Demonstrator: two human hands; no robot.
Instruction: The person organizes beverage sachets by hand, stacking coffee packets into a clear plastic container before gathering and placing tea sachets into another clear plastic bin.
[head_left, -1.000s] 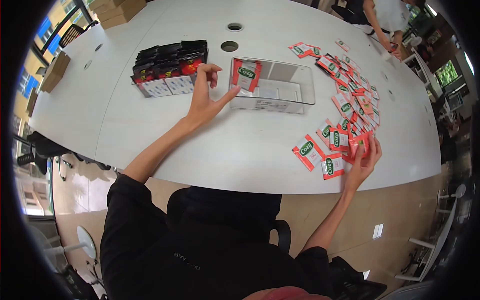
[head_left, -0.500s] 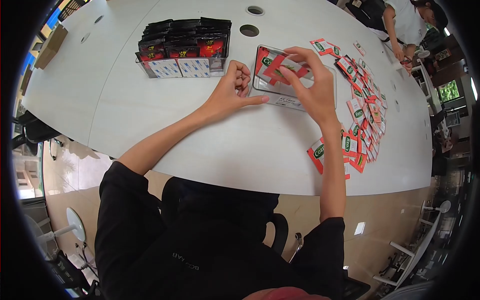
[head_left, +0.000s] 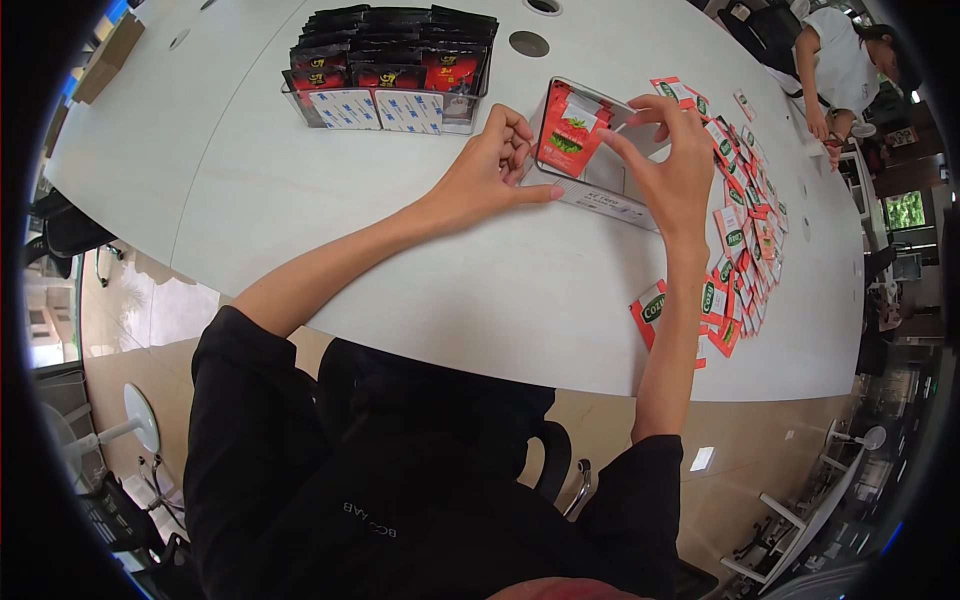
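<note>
A clear plastic box (head_left: 600,197) with a paper label on its front stands in front of me. My left hand (head_left: 495,170) steadies its near left corner, fingers curled at the side and thumb stretched along the front. Inside the box's left part rests a red sachet (head_left: 570,143) with a strawberry picture, leaning against the wall. Over the box's right side is my right hand (head_left: 672,165), thumb and fingers apart, with the thumb tip close to the sachet's edge. To the right spreads a loose pile of red-and-white Cozy sachets (head_left: 735,238).
A clear holder (head_left: 462,118) packed with black-and-red coffee sachets (head_left: 400,55) stands at the back left. The white table (head_left: 330,190) has round cable holes. Another person (head_left: 840,65) is at the far right. A cardboard box (head_left: 110,60) lies at the far left.
The red sachet has gone from my right fingers into the box's left part, and those fingers have spread apart. My left hand stays at the box corner. The whole view has shifted slightly.
</note>
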